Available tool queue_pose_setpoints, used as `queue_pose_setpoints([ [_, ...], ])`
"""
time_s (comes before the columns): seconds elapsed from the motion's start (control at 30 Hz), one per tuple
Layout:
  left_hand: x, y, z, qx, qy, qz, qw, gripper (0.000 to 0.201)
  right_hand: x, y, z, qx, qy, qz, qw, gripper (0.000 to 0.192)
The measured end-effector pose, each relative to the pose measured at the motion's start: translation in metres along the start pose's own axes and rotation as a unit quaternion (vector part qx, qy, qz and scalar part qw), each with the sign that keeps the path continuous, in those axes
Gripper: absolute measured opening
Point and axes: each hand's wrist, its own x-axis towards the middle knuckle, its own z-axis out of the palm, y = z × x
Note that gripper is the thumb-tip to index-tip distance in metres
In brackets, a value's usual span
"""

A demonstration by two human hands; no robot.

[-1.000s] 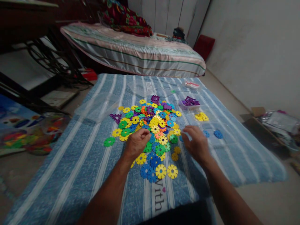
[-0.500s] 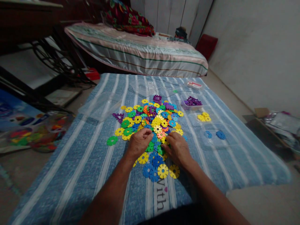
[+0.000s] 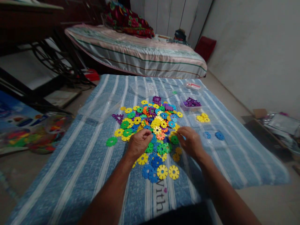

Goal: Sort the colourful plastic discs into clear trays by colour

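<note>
A pile of flat, notched plastic discs [image 3: 152,120] in yellow, blue, green, purple and orange lies in the middle of a blue striped cloth [image 3: 93,150]. My left hand [image 3: 138,144] rests as a closed fist on the near left side of the pile; whether anything is inside it is hidden. My right hand [image 3: 191,142] is at the pile's right edge, fingertips pinched on a yellow disc [image 3: 173,134]. Blue and yellow discs [image 3: 161,171] lie nearest to me, between my forearms.
To the right sit sorted groups in clear trays: purple pieces [image 3: 191,102], yellow discs [image 3: 203,117], two blue discs [image 3: 219,135]. A lone green disc [image 3: 111,141] lies left. A clear tray [image 3: 100,106] sits far left, a bed [image 3: 140,53] behind, a colourful box [image 3: 23,131] beside the cloth.
My right hand reached left into the pile half a second ago, then drew back to the right with a yellow disc pinched in its fingertips. My left fist stayed put.
</note>
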Motion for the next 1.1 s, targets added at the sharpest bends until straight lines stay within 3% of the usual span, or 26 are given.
queue_pose_setpoints([
  [0.07, 0.0, 0.0, 0.0, 0.0, 0.0, -0.002, 1.0, 0.019, 0.012, 0.021, -0.017, -0.046, 0.032, 0.022, 0.998, 0.022],
  [0.2, 0.0, 0.001, 0.0, -0.002, 0.004, -0.001, 1.0, 0.018, 0.031, 0.054, -0.044, -0.157, 0.175, 0.101, 0.967, 0.016],
  [0.27, -0.001, 0.001, 0.0, -0.006, 0.004, 0.0, 1.0, 0.018, 0.03, 0.056, -0.047, -0.141, 0.187, 0.109, 0.966, 0.018],
  [0.33, 0.0, 0.001, 0.001, -0.005, 0.003, -0.001, 1.0, 0.019, 0.021, 0.045, -0.042, -0.07, 0.127, 0.091, 0.985, 0.017],
  [0.4, 0.0, 0.0, 0.002, -0.002, 0.003, -0.002, 1.0, 0.019, 0.006, 0.027, -0.033, 0.02, 0.014, 0.064, 0.998, 0.016],
  [0.47, 0.0, -0.002, 0.002, -0.004, 0.003, -0.004, 1.0, 0.019, -0.012, 0.007, -0.027, 0.09, -0.093, 0.031, 0.991, 0.015],
  [0.57, 0.0, -0.002, 0.003, -0.007, 0.004, -0.002, 1.0, 0.02, -0.036, -0.017, -0.026, 0.15, -0.176, -0.031, 0.972, 0.014],
  [0.67, 0.0, -0.001, 0.003, -0.002, 0.001, -0.005, 1.0, 0.02, -0.054, -0.03, -0.031, 0.142, -0.204, -0.075, 0.966, 0.022],
  [0.8, 0.0, 0.0, 0.003, -0.004, -0.003, -0.011, 1.0, 0.02, -0.069, -0.037, -0.032, 0.083, -0.237, -0.072, 0.965, 0.035],
  [0.93, 0.0, -0.001, 0.003, -0.009, 0.002, -0.006, 1.0, 0.02, -0.074, -0.041, -0.028, 0.065, -0.264, -0.048, 0.961, 0.028],
  [1.1, 0.001, -0.006, 0.003, -0.019, -0.002, -0.006, 1.0, 0.022, -0.069, -0.048, -0.029, 0.103, -0.249, -0.039, 0.962, 0.012],
])
